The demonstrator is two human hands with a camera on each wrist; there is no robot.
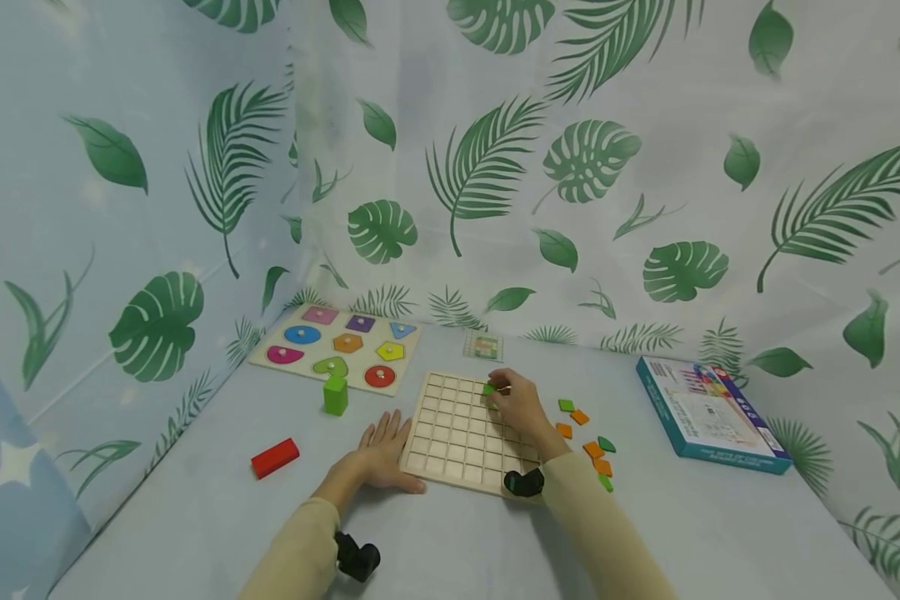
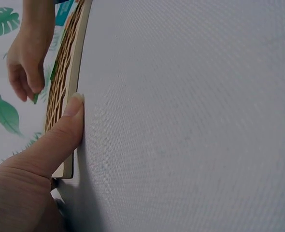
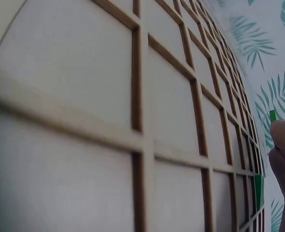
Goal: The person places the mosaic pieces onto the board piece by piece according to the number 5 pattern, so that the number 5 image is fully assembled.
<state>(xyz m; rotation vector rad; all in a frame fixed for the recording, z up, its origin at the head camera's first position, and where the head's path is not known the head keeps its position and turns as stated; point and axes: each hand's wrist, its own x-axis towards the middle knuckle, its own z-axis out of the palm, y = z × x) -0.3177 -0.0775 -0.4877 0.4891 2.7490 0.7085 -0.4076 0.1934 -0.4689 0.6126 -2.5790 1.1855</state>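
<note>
The wooden grid board [image 1: 457,429] lies flat on the table. Over its far right part, my right hand [image 1: 523,408] pinches a small green piece between thumb and fingertips; the right wrist view shows this held piece [image 3: 273,116] raised above the grid. Another green piece [image 3: 259,191] sits in the grid near the far edge. My left hand [image 1: 384,454] rests at the board's near left corner with fingers spread, and its thumb [image 2: 60,140] touches the near edge of the frame.
Right of the board lie several loose orange and green pieces [image 1: 579,417]. A boxed set [image 1: 720,412] is farther right. Behind stands a patterned card [image 1: 483,345]. At left are a shape puzzle [image 1: 311,337], a green block [image 1: 335,396] and a red block [image 1: 275,458].
</note>
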